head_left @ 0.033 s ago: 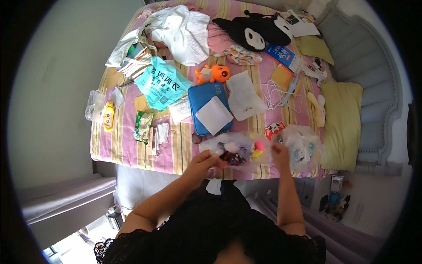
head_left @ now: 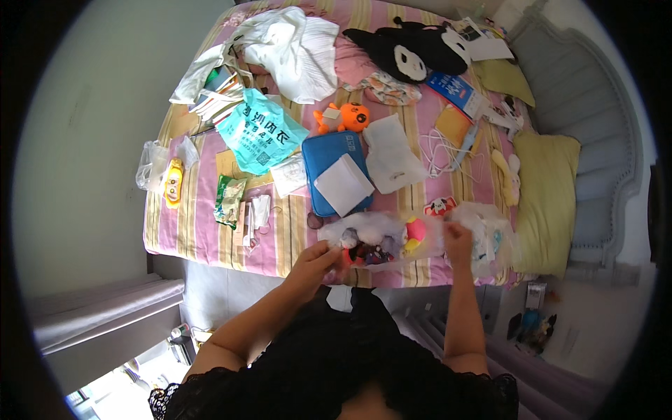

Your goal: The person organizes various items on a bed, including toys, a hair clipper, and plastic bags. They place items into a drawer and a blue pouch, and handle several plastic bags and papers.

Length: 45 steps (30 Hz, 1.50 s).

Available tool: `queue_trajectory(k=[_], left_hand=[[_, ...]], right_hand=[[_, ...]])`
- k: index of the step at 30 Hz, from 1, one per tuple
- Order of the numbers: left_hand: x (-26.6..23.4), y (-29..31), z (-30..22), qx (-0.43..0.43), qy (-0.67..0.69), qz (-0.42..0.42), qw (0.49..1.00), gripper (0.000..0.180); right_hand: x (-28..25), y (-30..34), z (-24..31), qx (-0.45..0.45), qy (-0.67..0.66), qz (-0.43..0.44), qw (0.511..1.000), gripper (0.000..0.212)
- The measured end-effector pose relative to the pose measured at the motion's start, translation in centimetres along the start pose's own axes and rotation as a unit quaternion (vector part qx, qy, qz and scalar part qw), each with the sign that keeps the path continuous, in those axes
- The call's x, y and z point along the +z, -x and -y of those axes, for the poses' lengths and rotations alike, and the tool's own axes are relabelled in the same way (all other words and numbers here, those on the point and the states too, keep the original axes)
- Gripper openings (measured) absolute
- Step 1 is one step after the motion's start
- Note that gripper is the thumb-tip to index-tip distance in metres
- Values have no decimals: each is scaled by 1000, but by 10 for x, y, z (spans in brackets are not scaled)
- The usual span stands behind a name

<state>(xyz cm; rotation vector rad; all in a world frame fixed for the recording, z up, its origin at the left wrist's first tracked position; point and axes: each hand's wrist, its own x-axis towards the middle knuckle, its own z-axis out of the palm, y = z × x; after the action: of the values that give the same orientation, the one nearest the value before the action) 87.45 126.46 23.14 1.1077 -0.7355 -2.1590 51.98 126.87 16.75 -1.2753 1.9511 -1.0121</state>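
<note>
A clear plastic bag (head_left: pixel 432 238) is stretched between my two hands over the near edge of the bed. Inside it show several small soft-looking toys, in grey, white, dark red, purple, and pink with yellow. My left hand (head_left: pixel 313 267) pinches the bag's left end, fingers closed. At the opposite end my right hand (head_left: pixel 458 243) is closed on the plastic. Beside that hand lies a second clear bag (head_left: pixel 500 241) with pale and teal contents. Just beyond the right hand is a small red and white cartoon-faced item (head_left: pixel 439 206).
On the striped bedspread (head_left: pixel 189 231) lie a blue zip case (head_left: pixel 311 168) with white paper, a turquoise bag (head_left: pixel 259 133), an orange toy (head_left: pixel 346 117), a green packet (head_left: pixel 228 199) and a white cable (head_left: pixel 441 168). Black plush (head_left: pixel 385 52) lies far off; a padded headboard (head_left: pixel 574 105) bounds the right.
My right hand has shifted slightly right and up, drawing the bag wider. The pink and yellow toy shows more plainly through the plastic. My left hand has barely moved.
</note>
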Motion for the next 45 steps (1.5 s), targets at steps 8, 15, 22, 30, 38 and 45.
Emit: queue_trajectory(k=[8,15,22,30,38,45], left_hand=[[-48,-20,-13,-50,-48,0,998,29],[-61,-32,-25,-58,26,-26,998,33],[-63,-49,-28,-71,79,-74,992,37],[-36,-68,-30,-4,16,-33,999,33],[-24,-44,-25,-6,14,-131,991,34],[-14,-21,8,20,-95,4,995,24]], right_hand=[[167,-229,-8,-92,-28,106,990,33],[343,-395,-59,-41,238,71,968,76],[342,-367,5,-48,103,3,994,63],[133,-291,113,-322,235,-50,916,43],[73,-58,137,-371,76,180,908,63],[194,61,51,-190,169,465,848,50]])
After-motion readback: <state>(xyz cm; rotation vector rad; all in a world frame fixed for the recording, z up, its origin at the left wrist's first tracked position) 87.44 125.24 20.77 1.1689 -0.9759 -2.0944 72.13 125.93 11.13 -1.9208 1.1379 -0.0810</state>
